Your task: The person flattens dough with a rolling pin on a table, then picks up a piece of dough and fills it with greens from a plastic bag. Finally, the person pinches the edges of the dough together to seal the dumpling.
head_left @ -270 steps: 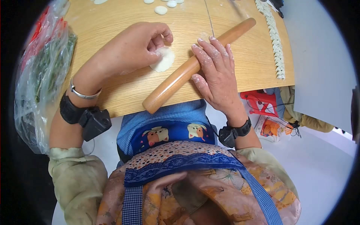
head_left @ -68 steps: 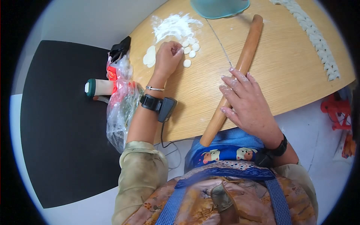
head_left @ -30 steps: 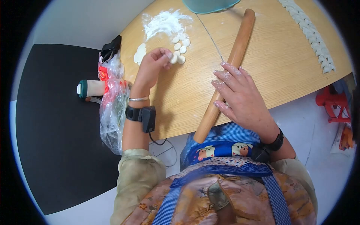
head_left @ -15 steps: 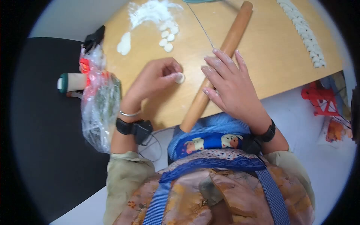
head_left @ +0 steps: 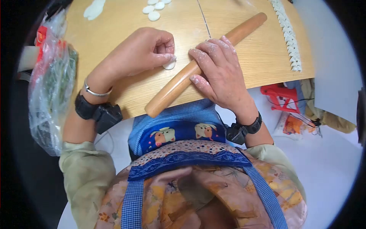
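A small, flat white dough disc [head_left: 169,66] lies on the wooden table, its edge pinched between the thumb and curled fingers of my left hand [head_left: 150,51]. My right hand [head_left: 222,72] is closed over the middle of a wooden rolling pin [head_left: 171,91], with flour on its fingers. The pin slants from the table's near edge up to the right, just beside the disc, and does not cover it. Part of the disc is hidden under my left thumb.
Several dough discs [head_left: 154,16] lie at the far side, with a pale floury patch [head_left: 94,9] left of them. A row of folded dumplings [head_left: 288,40] runs along the right. A plastic bag of greens [head_left: 55,82] hangs by the left edge; a red stool [head_left: 281,98] stands below right.
The view has shifted, so the table appears further left and higher. My right fingers have curled from lying spread to gripping the rolling pin, which now slants more sideways. My left hand keeps its pinch.
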Available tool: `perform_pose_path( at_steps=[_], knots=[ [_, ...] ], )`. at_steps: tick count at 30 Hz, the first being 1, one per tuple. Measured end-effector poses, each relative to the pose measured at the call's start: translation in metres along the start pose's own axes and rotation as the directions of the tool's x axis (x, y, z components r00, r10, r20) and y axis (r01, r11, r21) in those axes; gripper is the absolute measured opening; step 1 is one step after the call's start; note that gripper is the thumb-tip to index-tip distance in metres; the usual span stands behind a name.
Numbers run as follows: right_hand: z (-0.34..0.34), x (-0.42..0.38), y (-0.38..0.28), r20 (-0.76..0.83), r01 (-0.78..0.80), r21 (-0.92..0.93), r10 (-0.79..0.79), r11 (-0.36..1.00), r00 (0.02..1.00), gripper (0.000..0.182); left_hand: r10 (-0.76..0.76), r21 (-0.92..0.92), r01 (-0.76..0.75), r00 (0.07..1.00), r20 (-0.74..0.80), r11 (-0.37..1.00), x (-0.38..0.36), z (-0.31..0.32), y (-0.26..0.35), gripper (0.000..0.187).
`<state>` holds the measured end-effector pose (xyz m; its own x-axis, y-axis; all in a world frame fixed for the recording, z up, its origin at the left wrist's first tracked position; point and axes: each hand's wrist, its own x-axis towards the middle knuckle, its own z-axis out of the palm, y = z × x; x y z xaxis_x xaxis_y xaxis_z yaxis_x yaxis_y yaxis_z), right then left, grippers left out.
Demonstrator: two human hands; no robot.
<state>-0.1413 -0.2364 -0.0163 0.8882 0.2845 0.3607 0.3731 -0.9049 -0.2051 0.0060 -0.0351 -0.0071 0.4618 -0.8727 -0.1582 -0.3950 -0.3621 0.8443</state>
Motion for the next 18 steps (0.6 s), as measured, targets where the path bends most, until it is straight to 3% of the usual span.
perform_pose_path(
  at_steps=[4, 6, 7, 10, 13, 18],
  knots=[
    [-0.001, 0.008, -0.003, 0.054, 0.088, 0.01, -0.089, 0.996, 0.995, 0.037, 0.077, 0.033, -0.074, 0.995, -0.067, 0.997, -0.007, 0.004, 0.002, 0.013],
    [0.006, 0.015, -0.007, 0.006, 0.099, 0.031, -0.1, 0.995, 0.995, 0.029, 0.232, 0.151, -0.215, 0.968, -0.101, 0.965, -0.009, 0.005, -0.002, 0.012],
    [0.008, 0.019, -0.009, 0.03, 0.113, 0.023, -0.113, 0.993, 0.993, 0.029, 0.234, 0.131, -0.218, 0.965, -0.121, 0.967, -0.008, 0.007, -0.006, 0.012],
    [0.014, 0.031, -0.015, 0.038, 0.059, -0.024, -0.058, 0.998, 0.998, 0.023, 0.312, 0.166, -0.286, 0.937, -0.158, 0.944, -0.007, 0.006, -0.009, 0.012],
    [0.017, 0.041, -0.016, 0.028, 0.006, -0.062, -0.004, 0.998, 1.0, 0.017, 0.328, 0.19, -0.309, 0.941, -0.082, 0.932, -0.005, 0.001, -0.012, 0.017],
    [0.028, 0.062, -0.012, -0.043, -0.01, 0.02, 0.011, 1.0, 0.999, 0.014, 0.441, 0.186, -0.421, 0.894, -0.079, 0.888, 0.002, 0.0, -0.019, 0.026]
  ],
)
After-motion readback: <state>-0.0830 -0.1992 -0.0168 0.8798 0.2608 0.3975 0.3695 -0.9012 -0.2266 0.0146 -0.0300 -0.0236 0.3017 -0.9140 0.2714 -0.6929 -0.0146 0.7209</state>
